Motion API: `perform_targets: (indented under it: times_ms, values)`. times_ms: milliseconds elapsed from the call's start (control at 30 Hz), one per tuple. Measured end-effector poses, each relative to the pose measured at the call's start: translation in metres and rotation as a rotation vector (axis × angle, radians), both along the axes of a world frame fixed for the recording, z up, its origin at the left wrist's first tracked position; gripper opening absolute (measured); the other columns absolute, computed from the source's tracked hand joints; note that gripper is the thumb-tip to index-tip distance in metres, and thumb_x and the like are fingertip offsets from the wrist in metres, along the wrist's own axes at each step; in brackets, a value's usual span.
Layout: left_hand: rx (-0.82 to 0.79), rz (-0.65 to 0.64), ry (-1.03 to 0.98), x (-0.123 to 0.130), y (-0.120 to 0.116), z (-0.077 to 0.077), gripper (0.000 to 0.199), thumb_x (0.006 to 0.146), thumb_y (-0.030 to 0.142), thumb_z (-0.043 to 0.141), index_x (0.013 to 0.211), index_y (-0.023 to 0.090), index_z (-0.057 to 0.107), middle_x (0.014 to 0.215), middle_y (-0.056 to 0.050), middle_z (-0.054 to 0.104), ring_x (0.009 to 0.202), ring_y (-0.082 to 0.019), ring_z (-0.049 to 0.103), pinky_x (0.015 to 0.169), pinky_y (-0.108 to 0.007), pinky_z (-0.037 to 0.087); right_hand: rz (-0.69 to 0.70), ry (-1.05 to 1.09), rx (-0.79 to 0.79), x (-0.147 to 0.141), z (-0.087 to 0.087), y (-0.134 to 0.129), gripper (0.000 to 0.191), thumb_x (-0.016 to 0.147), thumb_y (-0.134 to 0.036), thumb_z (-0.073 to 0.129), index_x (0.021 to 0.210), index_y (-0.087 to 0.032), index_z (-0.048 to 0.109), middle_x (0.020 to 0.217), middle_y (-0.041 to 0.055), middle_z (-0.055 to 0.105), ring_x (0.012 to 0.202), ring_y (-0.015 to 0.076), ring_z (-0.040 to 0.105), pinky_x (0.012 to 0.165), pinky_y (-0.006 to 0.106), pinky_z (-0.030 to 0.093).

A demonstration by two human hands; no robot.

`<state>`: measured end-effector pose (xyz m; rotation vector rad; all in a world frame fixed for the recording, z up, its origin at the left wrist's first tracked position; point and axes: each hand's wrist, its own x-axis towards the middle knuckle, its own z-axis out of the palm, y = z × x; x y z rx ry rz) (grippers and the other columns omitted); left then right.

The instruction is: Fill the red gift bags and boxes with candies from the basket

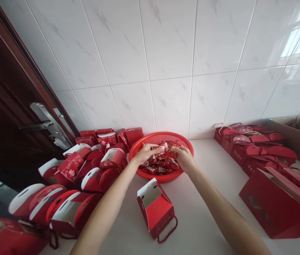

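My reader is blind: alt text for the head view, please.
A person's left hand holds a wrapped candy beside the right hand, over a red plastic basket of red-wrapped candies. An open red gift box sits in front, more red boxes on both sides.

A person's slim left forearm (113,202) and slim right forearm (216,205) are both bare to the view's lower edge, tapering smoothly toward the bare left hand (148,153) and bare right hand (185,158).

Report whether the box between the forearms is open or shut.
Open: the box has its top unfastened, with the white inner side showing.
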<state>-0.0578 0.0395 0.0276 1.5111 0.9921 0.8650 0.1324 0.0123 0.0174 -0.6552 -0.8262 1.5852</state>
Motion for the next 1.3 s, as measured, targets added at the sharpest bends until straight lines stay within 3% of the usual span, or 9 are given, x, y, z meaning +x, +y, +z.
perform_targets:
  times_ms: [233, 433, 567, 767, 900, 1067, 1200, 1300]
  values:
    - [0.054, 0.185, 0.117, 0.002, -0.002, 0.002, 0.042, 0.076, 0.056, 0.07, 0.091, 0.017, 0.075, 0.085, -0.002, 0.071, 0.07, -0.015, 0.06, 0.057, -0.024, 0.045, -0.027, 0.03, 0.034, 0.002, 0.0, 0.0, 0.016, 0.062, -0.022, 0.078, 0.076, -0.018, 0.071, 0.079, 0.0072, 0.075, 0.08, 0.0244, 0.072, 0.07, 0.034, 0.058]
    - [0.071, 0.2, 0.077, 0.002, -0.002, 0.002, 0.043, 0.079, 0.054, 0.067, 0.102, 0.018, 0.074, 0.095, -0.004, 0.074, 0.084, -0.02, 0.066, 0.073, -0.031, 0.052, 0.0, 0.026, 0.046, 0.002, -0.003, 0.001, 0.021, 0.062, -0.028, 0.082, 0.076, -0.018, 0.071, 0.08, 0.0071, 0.075, 0.075, 0.0226, 0.071, 0.068, 0.034, 0.058]
    - [0.134, 0.246, 0.045, 0.003, 0.0, 0.001, 0.043, 0.078, 0.055, 0.067, 0.099, 0.018, 0.075, 0.095, -0.003, 0.075, 0.085, -0.021, 0.066, 0.074, -0.031, 0.052, 0.035, -0.012, 0.044, 0.003, -0.002, 0.0, 0.026, 0.061, -0.031, 0.085, 0.08, -0.018, 0.072, 0.081, 0.006, 0.075, 0.069, 0.0191, 0.069, 0.063, 0.03, 0.056]
    - [0.169, 0.158, -0.073, 0.008, -0.004, 0.005, 0.037, 0.074, 0.049, 0.073, 0.092, 0.016, 0.075, 0.087, -0.002, 0.074, 0.083, -0.019, 0.066, 0.077, -0.03, 0.052, 0.12, -0.057, 0.062, 0.004, 0.003, -0.003, 0.032, 0.056, -0.034, 0.089, 0.082, -0.019, 0.076, 0.083, 0.0037, 0.075, 0.075, 0.0179, 0.068, 0.07, 0.029, 0.057]
    - [0.095, 0.11, -0.075, 0.008, -0.009, 0.008, 0.044, 0.074, 0.046, 0.076, 0.105, 0.015, 0.074, 0.084, -0.002, 0.074, 0.08, -0.019, 0.067, 0.07, -0.029, 0.054, 0.105, -0.028, 0.051, 0.003, 0.002, -0.002, 0.037, 0.054, -0.037, 0.09, 0.083, -0.018, 0.076, 0.085, 0.005, 0.076, 0.074, 0.0173, 0.068, 0.068, 0.027, 0.056]
    - [0.107, 0.124, -0.077, 0.007, -0.007, 0.007, 0.048, 0.08, 0.041, 0.071, 0.121, 0.017, 0.069, 0.094, -0.004, 0.076, 0.083, -0.02, 0.068, 0.074, -0.029, 0.055, 0.079, -0.003, 0.04, 0.003, -0.001, 0.0, 0.031, 0.059, -0.034, 0.089, 0.082, -0.017, 0.075, 0.083, 0.0066, 0.076, 0.074, 0.0201, 0.07, 0.069, 0.031, 0.057]
    - [0.181, 0.233, 0.014, 0.005, 0.004, 0.0, 0.043, 0.09, 0.045, 0.053, 0.116, 0.016, 0.071, 0.102, -0.006, 0.076, 0.09, -0.021, 0.07, 0.081, -0.032, 0.055, 0.027, 0.068, 0.035, 0.004, -0.003, 0.002, 0.022, 0.064, -0.029, 0.086, 0.079, -0.017, 0.073, 0.081, 0.006, 0.076, 0.077, 0.0214, 0.071, 0.068, 0.03, 0.057]
    - [0.228, 0.372, 0.258, -0.001, 0.014, -0.01, 0.041, 0.092, 0.042, 0.045, 0.102, 0.015, 0.074, 0.098, -0.007, 0.076, 0.094, -0.021, 0.07, 0.084, -0.03, 0.054, -0.008, 0.122, 0.009, 0.005, -0.002, 0.003, 0.017, 0.067, -0.024, 0.083, 0.075, -0.018, 0.07, 0.082, 0.0053, 0.075, 0.077, 0.0204, 0.071, 0.067, 0.029, 0.058]
